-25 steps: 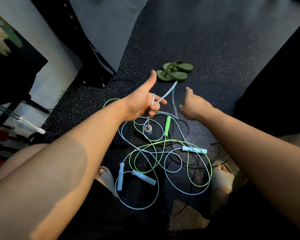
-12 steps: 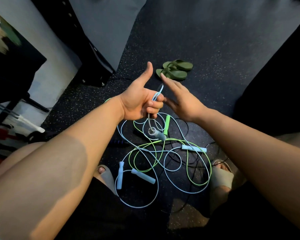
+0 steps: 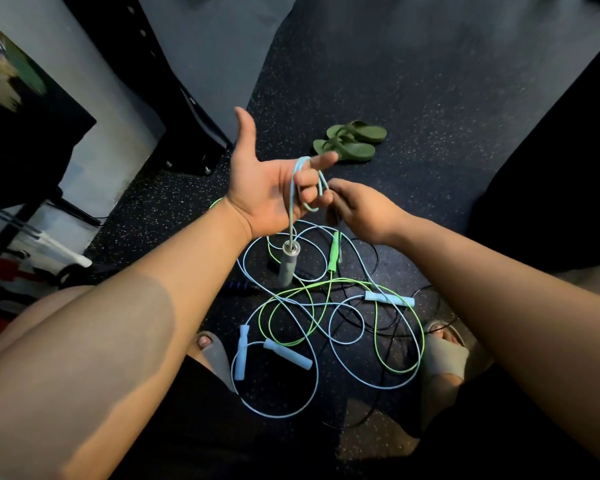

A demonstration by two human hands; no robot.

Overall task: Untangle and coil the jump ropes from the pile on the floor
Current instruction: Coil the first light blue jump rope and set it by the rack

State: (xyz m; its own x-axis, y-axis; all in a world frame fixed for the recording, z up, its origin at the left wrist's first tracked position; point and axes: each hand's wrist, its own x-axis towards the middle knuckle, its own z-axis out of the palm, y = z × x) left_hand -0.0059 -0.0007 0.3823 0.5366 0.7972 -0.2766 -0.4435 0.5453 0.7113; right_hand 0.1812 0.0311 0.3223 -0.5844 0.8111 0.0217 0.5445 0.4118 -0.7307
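Note:
My left hand (image 3: 267, 188) is raised palm up, thumb and forefinger stretched out. A light blue jump rope (image 3: 293, 202) is looped over its fingers, and the curled middle fingers hold it. The rope's grey-blue handle (image 3: 288, 268) dangles below that hand. My right hand (image 3: 364, 209) is close beside it, fingers curled, pinching the same rope's loop. Below on the floor lies the tangled pile (image 3: 326, 306) of light blue, green and black ropes. In it are a green handle (image 3: 334, 251) and three light blue handles (image 3: 388, 298).
A pair of green sandals (image 3: 350, 142) lies beyond the hands on the speckled black floor. A black equipment base (image 3: 187, 133) stands at the left. My feet in grey slides (image 3: 215, 351) (image 3: 444, 355) flank the pile.
My left hand has turned palm up and spread its thumb and forefinger, with the rope now looped over the fingers. My right hand has closed onto the loop. The dangling handle hangs higher.

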